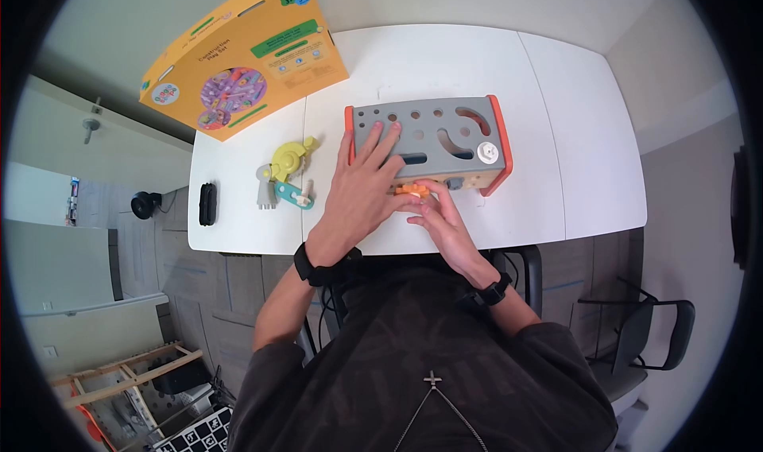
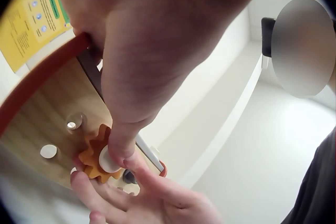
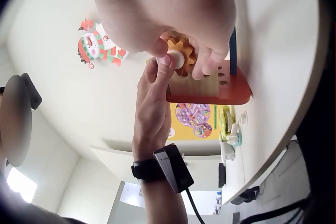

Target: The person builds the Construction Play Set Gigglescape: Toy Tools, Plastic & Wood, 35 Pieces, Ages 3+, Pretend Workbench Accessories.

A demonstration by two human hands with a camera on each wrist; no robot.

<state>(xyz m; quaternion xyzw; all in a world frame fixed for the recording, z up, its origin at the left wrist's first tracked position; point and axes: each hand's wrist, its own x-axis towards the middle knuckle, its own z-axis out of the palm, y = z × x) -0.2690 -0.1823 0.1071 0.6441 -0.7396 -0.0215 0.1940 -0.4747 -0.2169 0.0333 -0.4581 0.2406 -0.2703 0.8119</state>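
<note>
A toy workbench (image 1: pixel 445 122) with a grey perforated top and orange-red ends stands on the table. My left hand (image 1: pixel 362 186) rests on its top with fingers spread, the thumb pressing a white round peg head (image 2: pixel 107 161) at the centre of an orange gear (image 2: pixel 94 155). That gear sits at the bench's wooden side panel. My right hand (image 1: pixel 449 229) holds the gear's edge between thumb and fingers, as the right wrist view also shows. Round holes (image 2: pixel 49 151) in the panel lie beside the gear. A white screw-like piece (image 1: pixel 488 152) sits on the bench's right corner.
Left of the bench lie yellow (image 1: pixel 288 159), grey (image 1: pixel 265 186) and teal toy pieces (image 1: pixel 291 193). A black case (image 1: pixel 207 204) is near the table's left edge. A large yellow box (image 1: pixel 254 62) stands behind. A black chair (image 1: pixel 636 341) is to the right.
</note>
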